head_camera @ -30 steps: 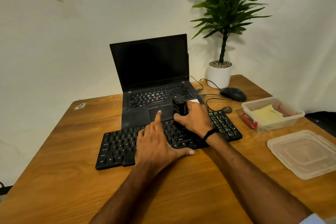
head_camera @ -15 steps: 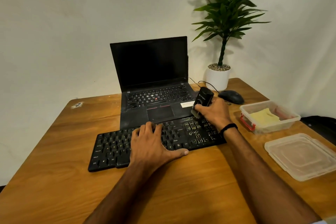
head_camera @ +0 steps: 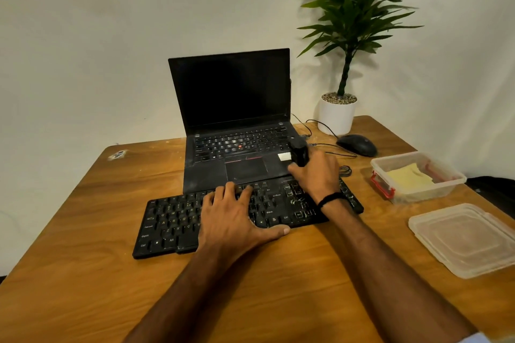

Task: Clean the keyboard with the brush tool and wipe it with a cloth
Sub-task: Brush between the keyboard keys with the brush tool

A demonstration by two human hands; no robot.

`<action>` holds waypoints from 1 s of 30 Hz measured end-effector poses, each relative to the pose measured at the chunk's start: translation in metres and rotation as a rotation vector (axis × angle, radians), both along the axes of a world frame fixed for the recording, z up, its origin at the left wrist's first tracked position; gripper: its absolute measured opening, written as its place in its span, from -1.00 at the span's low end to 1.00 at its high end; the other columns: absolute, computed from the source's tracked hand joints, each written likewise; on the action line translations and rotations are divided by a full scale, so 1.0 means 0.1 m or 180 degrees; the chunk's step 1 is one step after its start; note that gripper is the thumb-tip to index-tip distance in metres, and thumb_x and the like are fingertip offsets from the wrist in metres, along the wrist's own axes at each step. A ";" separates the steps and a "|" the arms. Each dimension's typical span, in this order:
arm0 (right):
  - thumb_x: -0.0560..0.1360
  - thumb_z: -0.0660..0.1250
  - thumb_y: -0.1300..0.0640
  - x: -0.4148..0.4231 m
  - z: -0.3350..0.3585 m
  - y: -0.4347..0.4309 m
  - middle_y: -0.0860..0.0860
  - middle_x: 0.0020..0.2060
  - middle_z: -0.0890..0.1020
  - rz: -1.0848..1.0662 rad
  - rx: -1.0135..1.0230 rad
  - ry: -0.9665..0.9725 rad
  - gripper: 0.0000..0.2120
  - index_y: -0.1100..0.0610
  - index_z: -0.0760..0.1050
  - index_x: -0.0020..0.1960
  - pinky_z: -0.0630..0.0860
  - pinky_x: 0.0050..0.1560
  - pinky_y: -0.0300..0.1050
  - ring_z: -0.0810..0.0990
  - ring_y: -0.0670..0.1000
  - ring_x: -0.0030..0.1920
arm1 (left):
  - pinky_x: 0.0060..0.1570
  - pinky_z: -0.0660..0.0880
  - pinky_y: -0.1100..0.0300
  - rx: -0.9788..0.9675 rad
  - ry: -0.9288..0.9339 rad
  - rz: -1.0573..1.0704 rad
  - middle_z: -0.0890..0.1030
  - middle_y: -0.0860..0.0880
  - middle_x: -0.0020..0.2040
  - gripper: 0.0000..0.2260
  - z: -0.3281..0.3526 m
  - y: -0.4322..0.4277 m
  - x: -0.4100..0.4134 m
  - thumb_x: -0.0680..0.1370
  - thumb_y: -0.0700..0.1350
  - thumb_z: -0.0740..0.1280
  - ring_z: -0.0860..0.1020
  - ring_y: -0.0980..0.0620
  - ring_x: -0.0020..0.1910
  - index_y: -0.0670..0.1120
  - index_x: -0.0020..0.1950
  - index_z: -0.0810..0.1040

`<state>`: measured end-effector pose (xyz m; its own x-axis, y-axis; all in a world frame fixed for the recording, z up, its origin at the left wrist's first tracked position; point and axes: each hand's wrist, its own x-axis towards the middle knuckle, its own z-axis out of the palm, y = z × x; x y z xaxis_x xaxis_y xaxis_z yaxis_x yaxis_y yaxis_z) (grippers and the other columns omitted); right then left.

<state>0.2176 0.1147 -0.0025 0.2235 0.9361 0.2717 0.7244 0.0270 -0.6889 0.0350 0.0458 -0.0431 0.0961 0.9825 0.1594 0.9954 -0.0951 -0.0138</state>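
Note:
A black external keyboard [head_camera: 172,225] lies across the wooden table in front of an open laptop. My left hand [head_camera: 234,220] presses flat on the keyboard's middle, fingers spread. My right hand [head_camera: 317,175] is over the keyboard's right end, closed around a black brush tool [head_camera: 298,152] that stands upright above the upper right keys; its bristles are hidden by the hand. A yellow cloth [head_camera: 409,177] lies inside a clear plastic box [head_camera: 434,189] at the right.
The black laptop [head_camera: 231,131] stands open just behind the keyboard. A wired black mouse [head_camera: 356,144] and a potted plant [head_camera: 337,115] sit at the back right. The box's clear lid [head_camera: 468,239] lies near the right table edge.
My right hand carried the brush tool from the keyboard's middle to its right end, then slightly back left. My left hand flattened its fingers on the keys. The view shifted a little.

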 end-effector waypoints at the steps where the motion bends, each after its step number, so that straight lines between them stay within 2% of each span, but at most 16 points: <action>1: 0.46 0.45 0.09 0.04 0.00 -0.01 0.02 -0.15 0.63 -0.0181 0.0072 -0.0128 -0.80 0.12 0.57 0.05 0.45 -0.23 -0.21 0.53 -0.04 -0.16 | 0.48 0.23 -0.09 -0.0001 -0.0003 -0.0003 0.31 -0.05 0.46 0.18 0.00 0.00 0.00 0.17 0.78 -0.11 0.28 -0.07 0.45 0.11 0.62 0.22; 2: 0.46 0.45 0.07 0.05 -0.01 0.00 0.02 -0.16 0.64 -0.0138 0.0043 -0.0118 -0.80 0.13 0.57 0.03 0.48 -0.24 -0.19 0.53 -0.04 -0.18 | 0.48 0.23 -0.09 0.0003 -0.0002 -0.0006 0.31 -0.05 0.47 0.18 -0.01 0.01 0.00 0.17 0.78 -0.11 0.28 -0.07 0.46 0.11 0.62 0.22; 5: 0.39 0.51 0.05 -0.06 -0.04 -0.01 -0.05 -0.17 0.67 0.0759 -0.0377 0.0567 -0.79 0.07 0.60 -0.02 0.64 -0.18 -0.13 0.65 -0.09 -0.17 | 0.49 0.22 -0.09 0.0004 -0.0008 0.0002 0.31 -0.05 0.47 0.18 -0.01 0.01 0.00 0.17 0.79 -0.11 0.27 -0.07 0.46 0.11 0.61 0.22; 7: 0.39 0.51 0.05 -0.08 -0.04 0.03 -0.04 -0.15 0.69 0.0684 -0.0344 0.0562 -0.80 0.05 0.60 -0.02 0.62 -0.22 -0.17 0.65 -0.08 -0.16 | 0.50 0.21 -0.09 -0.0007 -0.0016 0.0004 0.30 -0.05 0.49 0.19 -0.02 0.01 0.00 0.16 0.79 -0.11 0.26 -0.07 0.48 0.12 0.62 0.21; 10: 0.44 0.45 0.07 0.01 -0.01 0.03 -0.02 -0.20 0.62 -0.0078 0.0030 -0.0079 -0.82 0.10 0.58 0.01 0.45 -0.25 -0.23 0.56 -0.03 -0.18 | 0.51 0.20 -0.09 -0.0016 -0.0023 -0.0005 0.28 -0.05 0.50 0.18 0.00 0.00 -0.01 0.17 0.79 -0.10 0.25 -0.07 0.49 0.12 0.62 0.20; 11: 0.44 0.45 0.06 0.03 -0.02 0.02 -0.03 -0.21 0.61 -0.0052 0.0051 -0.0135 -0.81 0.10 0.59 0.02 0.47 -0.24 -0.22 0.56 -0.05 -0.18 | 0.52 0.19 -0.09 -0.0015 -0.0017 -0.0007 0.28 -0.05 0.51 0.18 0.00 -0.01 0.00 0.17 0.78 -0.10 0.24 -0.07 0.49 0.12 0.63 0.20; 13: 0.41 0.49 0.04 -0.01 -0.03 0.01 -0.08 -0.20 0.64 0.0493 -0.0147 0.0172 -0.79 0.08 0.61 0.00 0.58 -0.24 -0.23 0.62 -0.11 -0.19 | 0.52 0.18 -0.09 -0.0003 -0.0007 -0.0007 0.28 -0.06 0.51 0.18 0.01 -0.01 0.01 0.17 0.78 -0.10 0.24 -0.07 0.50 0.11 0.63 0.20; 15: 0.40 0.52 0.05 -0.06 -0.05 0.01 -0.11 -0.17 0.66 0.0862 -0.0387 0.0507 -0.77 0.06 0.61 0.02 0.57 -0.31 -0.36 0.62 -0.20 -0.22 | 0.52 0.19 -0.09 -0.0011 -0.0005 -0.0012 0.28 -0.05 0.51 0.19 0.01 -0.01 0.01 0.17 0.78 -0.11 0.25 -0.08 0.49 0.11 0.63 0.19; 17: 0.41 0.50 0.07 -0.02 0.00 0.04 -0.11 -0.24 0.61 0.0536 -0.0314 0.0352 -0.81 0.05 0.58 -0.01 0.41 -0.45 -0.44 0.56 -0.22 -0.29 | 0.52 0.20 -0.08 -0.0003 -0.0002 -0.0013 0.28 -0.05 0.50 0.19 0.01 -0.01 0.00 0.17 0.78 -0.11 0.25 -0.07 0.49 0.11 0.63 0.19; 19: 0.44 0.46 0.08 0.06 0.03 0.05 -0.03 -0.22 0.62 -0.0043 -0.0139 0.0055 -0.82 0.09 0.59 0.01 0.34 -0.43 -0.36 0.56 -0.10 -0.24 | 0.51 0.20 -0.08 -0.0004 0.0019 -0.0019 0.28 -0.05 0.49 0.18 0.01 -0.01 -0.01 0.18 0.78 -0.10 0.25 -0.07 0.48 0.11 0.63 0.19; 21: 0.45 0.45 0.07 0.06 0.01 0.03 0.01 -0.17 0.65 -0.0153 -0.0025 -0.0086 -0.81 0.10 0.60 0.02 0.33 -0.39 -0.33 0.54 -0.05 -0.18 | 0.51 0.20 -0.09 -0.0003 0.0037 -0.0016 0.28 -0.05 0.49 0.19 0.00 -0.01 0.00 0.18 0.78 -0.11 0.25 -0.07 0.48 0.10 0.63 0.19; 23: 0.42 0.48 0.03 -0.06 -0.02 -0.02 -0.05 -0.23 0.65 0.0392 -0.0137 0.0086 -0.86 0.05 0.59 -0.08 0.45 -0.41 -0.31 0.61 -0.06 -0.20 | 0.51 0.19 -0.11 -0.0017 0.0019 -0.0018 0.28 -0.06 0.50 0.19 0.00 -0.01 0.00 0.17 0.78 -0.12 0.24 -0.08 0.49 0.10 0.63 0.19; 25: 0.39 0.51 0.02 -0.16 -0.04 -0.05 -0.08 -0.21 0.68 0.0865 -0.0355 0.0390 -0.85 0.02 0.60 -0.09 0.60 -0.31 -0.23 0.66 -0.09 -0.19 | 0.52 0.20 -0.12 -0.0040 0.0002 -0.0017 0.27 -0.07 0.52 0.20 -0.01 0.00 0.00 0.17 0.78 -0.12 0.24 -0.09 0.51 0.10 0.63 0.19; 27: 0.40 0.50 0.03 -0.15 0.00 -0.01 -0.06 -0.18 0.66 0.0630 -0.0322 0.0300 -0.83 0.03 0.59 -0.06 0.51 -0.36 -0.30 0.64 -0.08 -0.17 | 0.51 0.20 -0.13 -0.0024 -0.0012 -0.0005 0.27 -0.08 0.52 0.20 -0.01 0.00 -0.01 0.16 0.79 -0.12 0.24 -0.10 0.51 0.10 0.63 0.19; 30: 0.46 0.45 0.07 -0.01 0.05 0.01 0.05 -0.10 0.64 -0.0199 -0.0168 -0.0140 -0.75 0.13 0.59 0.10 0.35 -0.35 -0.34 0.58 0.00 -0.09 | 0.50 0.21 -0.12 -0.0001 -0.0013 -0.0014 0.29 -0.06 0.50 0.19 -0.01 0.00 -0.01 0.17 0.79 -0.11 0.25 -0.09 0.50 0.10 0.62 0.21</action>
<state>0.2166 0.1153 0.0021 0.2710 0.9339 0.2332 0.7531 -0.0549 -0.6556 0.0340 0.0458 -0.0438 0.0997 0.9822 0.1594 0.9950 -0.0994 -0.0097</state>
